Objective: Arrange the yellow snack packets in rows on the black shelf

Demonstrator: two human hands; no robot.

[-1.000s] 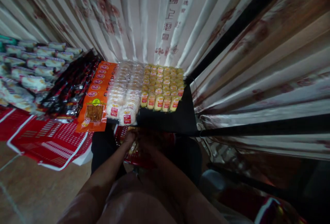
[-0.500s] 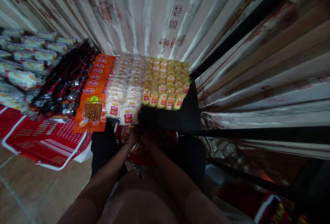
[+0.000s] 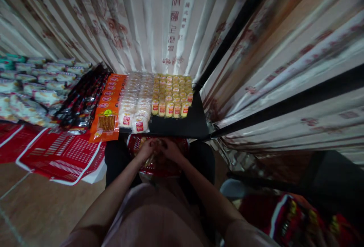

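Handling in hand: left hand and right hand, bare, fingers curled inward and close together over a red lap basket. Basket's place: between dark-clad legs, just below the near edge of the black table. Contents: small wrapped pieces, dim, not countable.

Step, as I judge it from where I stand: both hands working together on one piece inside the basket. State of the grip: left, fingers bent, cannot tell whether they close on anything; right, likewise. Next move, in my judgement: calls for a light, two-handed pinch that spares the wrapping.

On the table, from right to left: yellow-wrapped cakes, close rows; round white cakes in clear film, two columns; orange snack packets, overlapped, the foremost windowed; dark glossy packets, slanted; pale packets, ranked.

Hidden or doubtful: whatever sits between the fingertips; the bottom of the basket; small print on labels. Cut off: pale packets at the left edge; red-and-gold packaging at lower right, blurred and dark.
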